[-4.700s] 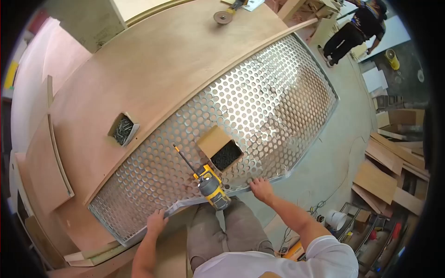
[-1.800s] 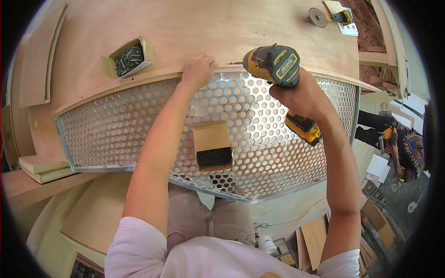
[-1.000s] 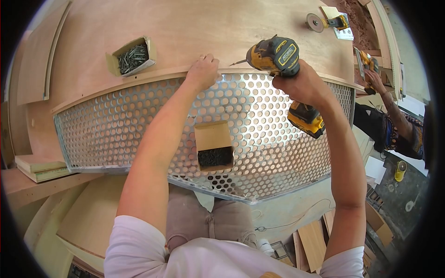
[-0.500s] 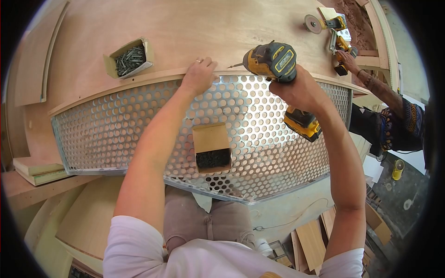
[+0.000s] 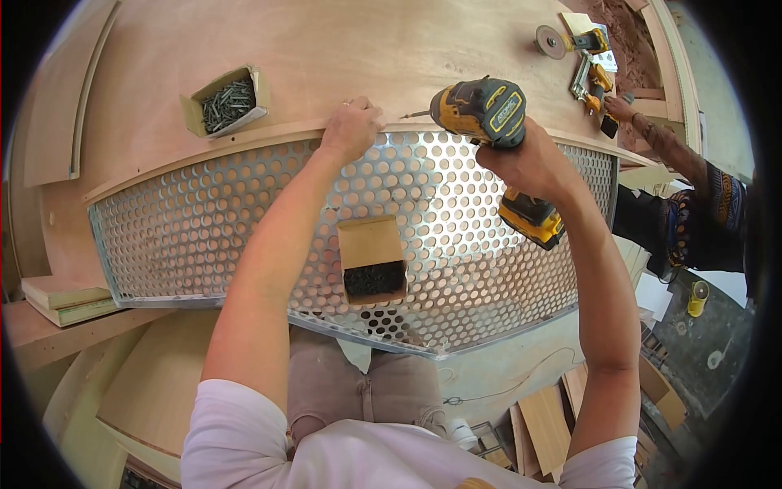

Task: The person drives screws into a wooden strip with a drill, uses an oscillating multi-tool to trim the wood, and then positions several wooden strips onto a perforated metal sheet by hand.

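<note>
My right hand [image 5: 525,167] is wrapped around the grip of a yellow-and-black cordless drill [image 5: 481,110]. Its long bit points left, just above a wooden strip [image 5: 285,130], with the tip a little to the right of my left hand [image 5: 352,129]. That hand grips the strip's edge with bent fingers; its thumb is mostly hidden. Below the strip spreads a perforated metal sheet [image 5: 244,200] with rows of round holes. An opened cardboard box of dark screws [image 5: 373,279] rests on the sheet between my forearms.
A carton of grey screws or nails [image 5: 226,106] stands on the plywood surface [image 5: 326,49] at upper left. An angle grinder [image 5: 570,41] and a yellow power tool [image 5: 599,81] lie at upper right. Another person's hand [image 5: 621,107] is beside that tool. Stacked boards [image 5: 69,301] lie lower left.
The drill and my right hand have shifted slightly right and down. My left hand's fingers have bent more. The other person's hand and the yellow tool near it have moved slightly.
</note>
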`<state>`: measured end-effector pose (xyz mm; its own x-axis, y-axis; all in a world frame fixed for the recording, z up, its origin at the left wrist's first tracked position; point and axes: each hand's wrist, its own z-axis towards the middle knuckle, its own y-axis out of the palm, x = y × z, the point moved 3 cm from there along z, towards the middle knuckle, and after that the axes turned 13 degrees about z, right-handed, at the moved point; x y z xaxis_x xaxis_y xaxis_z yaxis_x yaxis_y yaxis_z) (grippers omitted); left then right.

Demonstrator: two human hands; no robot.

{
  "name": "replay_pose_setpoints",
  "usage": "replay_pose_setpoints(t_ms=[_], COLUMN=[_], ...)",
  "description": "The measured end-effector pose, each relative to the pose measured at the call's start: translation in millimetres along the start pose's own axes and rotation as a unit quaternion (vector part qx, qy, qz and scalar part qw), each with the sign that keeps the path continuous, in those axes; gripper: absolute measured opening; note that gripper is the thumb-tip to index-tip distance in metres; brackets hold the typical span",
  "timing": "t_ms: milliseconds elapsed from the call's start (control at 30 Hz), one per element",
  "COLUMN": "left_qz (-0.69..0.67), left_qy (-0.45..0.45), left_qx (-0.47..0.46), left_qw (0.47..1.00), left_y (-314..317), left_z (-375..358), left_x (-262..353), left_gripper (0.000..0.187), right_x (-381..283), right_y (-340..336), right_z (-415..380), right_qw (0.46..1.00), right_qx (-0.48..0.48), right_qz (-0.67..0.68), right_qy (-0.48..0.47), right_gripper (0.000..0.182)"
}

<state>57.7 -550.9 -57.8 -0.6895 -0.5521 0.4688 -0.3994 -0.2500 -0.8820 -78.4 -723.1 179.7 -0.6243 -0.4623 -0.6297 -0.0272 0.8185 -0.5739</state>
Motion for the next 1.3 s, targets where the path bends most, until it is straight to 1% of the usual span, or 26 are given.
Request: replay_pose_setpoints(t_ms=[133,233,333,500,633,733,833,1033,1100,1200,1300], left_qz=[-0.008,0.055,0.081,0.124,0.126,0.123,0.075,0.032,0.044,0.072,0.105], left_qy=[0.006,0.052,0.074,0.060,0.055,0.055,0.055,0.010,0.018,0.040,0.069], left_qx=[-0.002,-0.019,0.000,-0.033,-0.058,-0.049,-0.012,-0.015,-0.028,-0.026,-0.028], left_qw=[1.000,0.997,0.994,0.990,0.989,0.990,0.996,0.999,0.999,0.996,0.992], left_y=[-1,-6,2,7,0,1,2,6,-2,-4,-1], left_z=[0,-6,-6,-4,-1,-2,-3,-1,-4,-3,0], left_x=[-1,2,1,3,7,7,0,-1,2,5,3], left_gripper=[0.024,0.032,0.040,0.036,0.035,0.035,0.035,0.032,0.033,0.035,0.038], right_x=[4,3,2,7,0,1,5,6,8,4,5], right_y=[1,1,-1,-1,-4,-3,-2,-3,-2,-4,-4], right_z=[0,2,4,5,4,5,8,9,11,11,13], right_qw=[1.000,1.000,1.000,1.000,1.000,1.000,1.000,1.000,1.000,0.999,0.999], right_qx=[0.004,-0.002,-0.009,0.005,-0.008,-0.009,-0.015,-0.017,-0.019,-0.033,-0.035], right_qz=[0.010,0.011,0.007,0.005,-0.008,-0.008,-0.003,0.002,0.006,0.010,0.010], right_qy=[0.006,0.013,0.026,-0.010,0.024,0.029,0.015,0.004,-0.002,0.036,0.040], right_gripper=[0.032,0.032,0.033,0.034,0.035,0.036,0.037,0.036,0.035,0.034,0.033])
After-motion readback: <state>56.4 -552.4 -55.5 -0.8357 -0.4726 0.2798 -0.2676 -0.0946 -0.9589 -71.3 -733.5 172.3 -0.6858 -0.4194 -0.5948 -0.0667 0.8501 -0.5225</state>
